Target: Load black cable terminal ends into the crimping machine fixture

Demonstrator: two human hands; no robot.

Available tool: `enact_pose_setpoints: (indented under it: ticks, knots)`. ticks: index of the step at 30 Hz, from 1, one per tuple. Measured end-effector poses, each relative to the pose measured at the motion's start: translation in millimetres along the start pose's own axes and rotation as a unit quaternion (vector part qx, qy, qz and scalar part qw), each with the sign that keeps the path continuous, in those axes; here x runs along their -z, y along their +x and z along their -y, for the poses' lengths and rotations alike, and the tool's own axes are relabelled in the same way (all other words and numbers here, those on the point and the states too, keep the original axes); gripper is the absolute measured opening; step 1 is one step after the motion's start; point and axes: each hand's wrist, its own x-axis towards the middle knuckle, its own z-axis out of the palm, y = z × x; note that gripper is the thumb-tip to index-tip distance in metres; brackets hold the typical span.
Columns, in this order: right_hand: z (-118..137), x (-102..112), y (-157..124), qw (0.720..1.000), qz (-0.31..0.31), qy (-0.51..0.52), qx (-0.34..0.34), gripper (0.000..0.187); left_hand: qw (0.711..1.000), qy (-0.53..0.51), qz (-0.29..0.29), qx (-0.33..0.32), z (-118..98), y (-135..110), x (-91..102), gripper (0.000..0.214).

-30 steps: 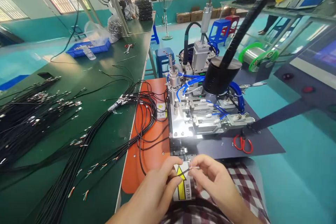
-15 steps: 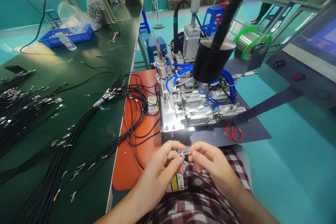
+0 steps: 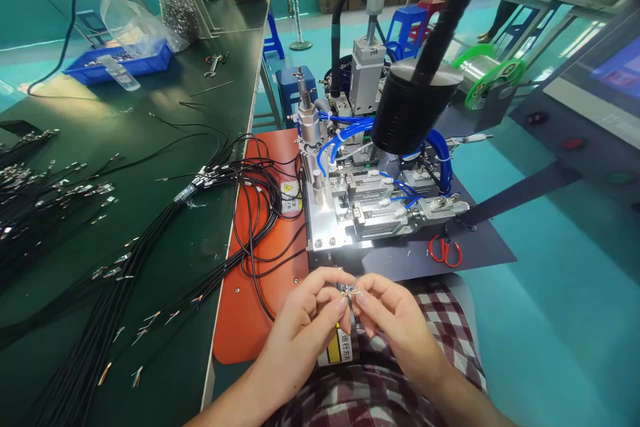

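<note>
Head: wires (image 3: 352,292) between left grip (image 3: 306,319) and right grip (image 3: 400,320)

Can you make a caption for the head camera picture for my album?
Left hand and right hand handle thin wires before a shiny metal machine, red-handled scissors nearby.

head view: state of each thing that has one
Left hand, closed on thin wires
Right hand, at the thin wires, grip unclear
Thin wires, splayed
Red-handled scissors, lying on dark plate
Black cable bundle, bound with clear wrap
Blue tray, holding small parts
Green spool, wound with silvery wire
Screen, lit
</note>
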Motion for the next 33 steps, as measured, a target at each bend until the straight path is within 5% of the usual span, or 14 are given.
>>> enact_pose_setpoints:
  ticks: [13, 20, 24, 28, 30, 33]
  knots:
    - [-2.4, 3.4, 1.8, 1.0, 0.017, 0.024, -0.006, 0.031, 0.999, 0.028, -0.024, -0.006, -1.1, 1.1, -0.6, 0.015]
    - [24.5, 15.6, 5.2, 0.981, 0.062, -0.184, 0.026, 0.024, 0.978, 0.189, -0.074, -0.053, 3.6, -3.8, 0.7, 0.01]
    - [40.2, 13.5, -0.5, 0.901, 0.059, -0.404, 0.148, 0.018, 0.953, 0.271, -0.108, -0.078, 10.4, -8.8, -0.6, 0.012]
    - [46.1, -0.4, -10.1, 0.712, -0.018, -0.622, 0.326, 0.024, 0.93, 0.321, -0.14, -0.11, 16.0, -10.3, -2.6, 0.011]
    - [47.3, -6.6, -14.4, 0.646, -0.036, -0.668, 0.367, 0.03, 0.922, 0.336, -0.147, -0.128, 17.9, -10.5, -3.2, 0.011]
    - [45.5, -11.6, -19.2, 0.662, -0.049, -0.662, 0.349, 0.028, 0.926, 0.313, -0.156, -0.141, 18.8, -10.7, -4.3, 0.009]
